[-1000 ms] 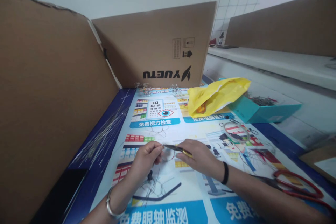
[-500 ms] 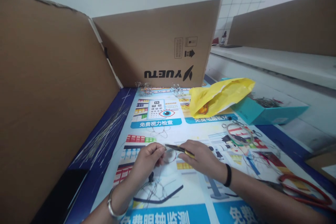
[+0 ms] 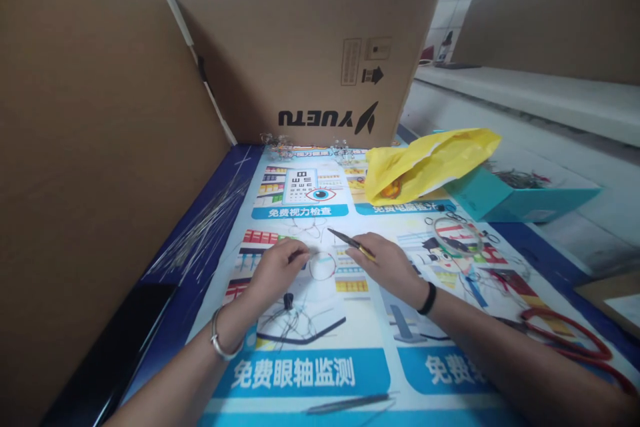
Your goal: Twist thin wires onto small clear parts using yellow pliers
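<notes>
1. A thin wire ring (image 3: 334, 269) is apparently held in the narrow pinch of the left hand (image 3: 280, 270), above a printed sheet (image 3: 367, 323).
2. Pliers (image 3: 353, 242) are gripped in the right hand (image 3: 393, 268), their tip pointed past the ring, apart from it.
3. Wire shaping appears to be in hand; for another bend, ring and tip would need to be aligned.
4. Beyond, a yellow bag (image 3: 430, 163) is seen beside a teal box (image 3: 540, 203).

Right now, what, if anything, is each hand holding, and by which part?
The right hand grips the pliers by the yellow handles. The left hand is pinched beside a thin wire loop; whether it holds that cannot be told.
</notes>
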A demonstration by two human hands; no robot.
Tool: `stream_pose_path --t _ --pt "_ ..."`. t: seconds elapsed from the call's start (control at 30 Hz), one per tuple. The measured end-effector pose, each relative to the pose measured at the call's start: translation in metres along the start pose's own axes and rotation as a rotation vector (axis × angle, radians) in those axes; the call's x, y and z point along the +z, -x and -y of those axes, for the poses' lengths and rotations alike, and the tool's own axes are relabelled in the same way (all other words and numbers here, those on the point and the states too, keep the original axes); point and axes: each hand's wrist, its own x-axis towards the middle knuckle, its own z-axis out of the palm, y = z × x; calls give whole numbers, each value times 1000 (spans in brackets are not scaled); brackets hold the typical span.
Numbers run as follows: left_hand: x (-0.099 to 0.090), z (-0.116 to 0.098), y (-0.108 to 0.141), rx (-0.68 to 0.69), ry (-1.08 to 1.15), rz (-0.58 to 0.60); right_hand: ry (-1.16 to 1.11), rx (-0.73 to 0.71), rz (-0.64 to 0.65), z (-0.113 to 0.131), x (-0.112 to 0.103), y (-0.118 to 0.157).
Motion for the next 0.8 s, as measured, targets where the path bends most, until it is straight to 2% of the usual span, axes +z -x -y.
stream_pose_path --t 0.13,0.43,0.8 --pt "-4 -8 1 -20 -105 99 -59 25 -12 -2 1 -2" --pt "2 -24 -13 -83 -303 188 -113 35 -11 2 -4 -3" --pt "18 -21 -9 39 -672 201 -73 24 -3 3 -2 -2"
